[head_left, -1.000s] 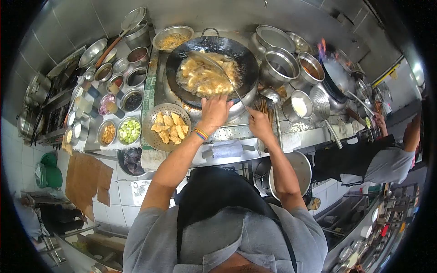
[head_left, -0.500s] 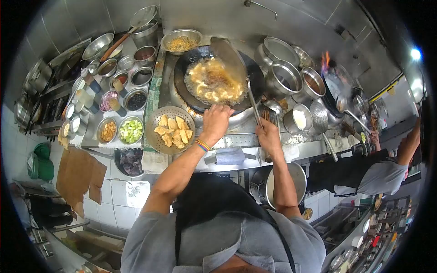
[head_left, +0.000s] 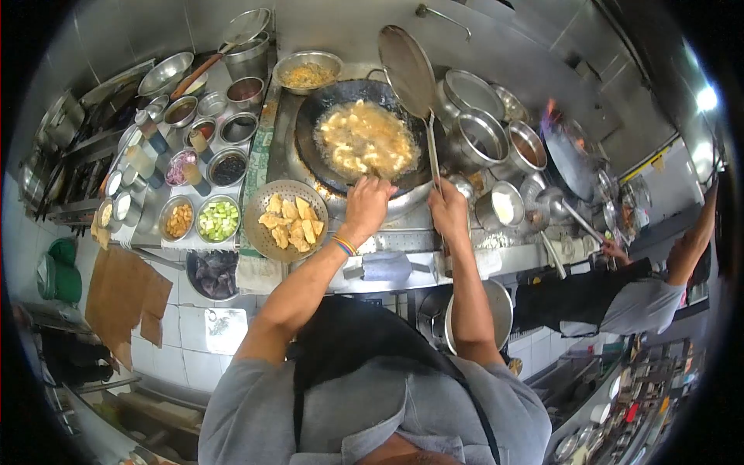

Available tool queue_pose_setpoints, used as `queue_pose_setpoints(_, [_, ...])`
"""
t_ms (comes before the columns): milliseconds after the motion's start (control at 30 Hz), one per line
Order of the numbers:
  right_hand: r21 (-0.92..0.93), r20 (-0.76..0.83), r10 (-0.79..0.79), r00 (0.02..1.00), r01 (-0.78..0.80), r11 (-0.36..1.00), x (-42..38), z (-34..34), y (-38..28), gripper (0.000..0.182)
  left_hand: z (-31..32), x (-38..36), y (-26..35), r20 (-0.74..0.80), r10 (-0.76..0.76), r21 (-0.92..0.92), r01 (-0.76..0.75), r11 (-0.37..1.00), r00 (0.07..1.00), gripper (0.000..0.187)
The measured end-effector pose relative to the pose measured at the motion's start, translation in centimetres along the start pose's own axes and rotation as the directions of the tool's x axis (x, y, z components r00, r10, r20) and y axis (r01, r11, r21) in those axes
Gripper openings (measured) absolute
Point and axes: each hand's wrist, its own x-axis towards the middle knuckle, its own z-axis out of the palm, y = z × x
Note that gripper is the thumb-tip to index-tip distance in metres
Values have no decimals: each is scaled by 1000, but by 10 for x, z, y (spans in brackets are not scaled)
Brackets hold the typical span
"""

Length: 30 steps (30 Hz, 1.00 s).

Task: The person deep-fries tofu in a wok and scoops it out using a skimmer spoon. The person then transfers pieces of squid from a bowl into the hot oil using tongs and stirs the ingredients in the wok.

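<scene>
A black wok (head_left: 306, 132) stands on the burner, full of bubbling oil with pale golden pieces of food (head_left: 368, 139) frying in it. At its near edge, my left hand (head_left: 370, 203) is closed on the wok. My right hand (head_left: 447, 208) grips the long handle of a large round skimmer (head_left: 407, 70), whose flat head is raised above the far right side of the wok. Left of my left hand, a perforated strainer bowl (head_left: 260, 209) holds fried golden chunks (head_left: 293, 221).
Small metal bowls of chopped greens (head_left: 218, 219), nuts and sauces line the left counter beside squeeze bottles (head_left: 139, 161). Metal pots (head_left: 480, 136) crowd the right side. A co-worker's hand (head_left: 616, 252) holds a ladle (head_left: 554, 203) near a flaming wok (head_left: 570, 159).
The skimmer head has risen from over the frying food, up and to the right. My right hand has shifted slightly up and left. My left hand stays at the wok's edge.
</scene>
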Motion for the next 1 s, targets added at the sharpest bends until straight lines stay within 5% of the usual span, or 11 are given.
queue_pose_setpoints(200, [-36, 267, -12, 963, 23, 999, 20, -11, -7, 32, 1, -2, -4, 48, -6, 15, 5, 1000, 999, 25])
queue_pose_setpoints(433, [8, 157, -129, 979, 129, 992, 29, 35, 11, 17, -12, -10, 7, 68, -46, -38, 49, 998, 997, 19])
queue_pose_setpoints(533, [-31, 361, -90, 928, 108, 994, 4, 1, 17, 21, -75, -52, 37, -5, -1, -110, 0, 994, 1000, 46])
queue_pose_setpoints(600, [-51, 305, 12, 952, 4, 999, -33, -39, -13, 28, -181, -101, 26, 360, -8, -502, 201, 841, 933, 47])
queue_pose_setpoints(667, [-14, 211, 37, 977, -35, 999, -58, -58, -25, 29, -276, -164, -56, 566, -26, -568, 413, 712, 824, 44])
queue_pose_setpoints(733, [13, 107, 33, 994, -34, 999, -65, -55, -18, 30, -334, -278, -166, 140, -584, -8, 591, 807, 799, 45])
queue_pose_setpoints(800, [5, 8, -6, 1000, 6, 1000, -64, -45, -3, 30, -368, -392, -251, -377, -585, 621, 665, 415, 718, 54])
queue_pose_setpoints(833, [-101, 61, -66, 996, 72, 992, -56, -44, -1, 32, -366, -389, -221, -476, -747, 584, 802, 125, 464, 43])
queue_pose_setpoints(933, [24, 213, 36, 976, -42, 999, -26, -16, 44, 39, -316, -539, -287, -58, -612, 722, 456, 520, 789, 32])
queue_pose_setpoints(967, [4, 208, 77, 975, -80, 997, -30, -24, 27, 39, -279, -554, -271, 125, -754, 362, 678, 640, 645, 20])
queue_pose_setpoints(1000, [-16, 207, 103, 973, -102, 995, -27, -34, 7, 39, -237, -571, -249, 267, -852, 193, 841, 505, 451, 20])
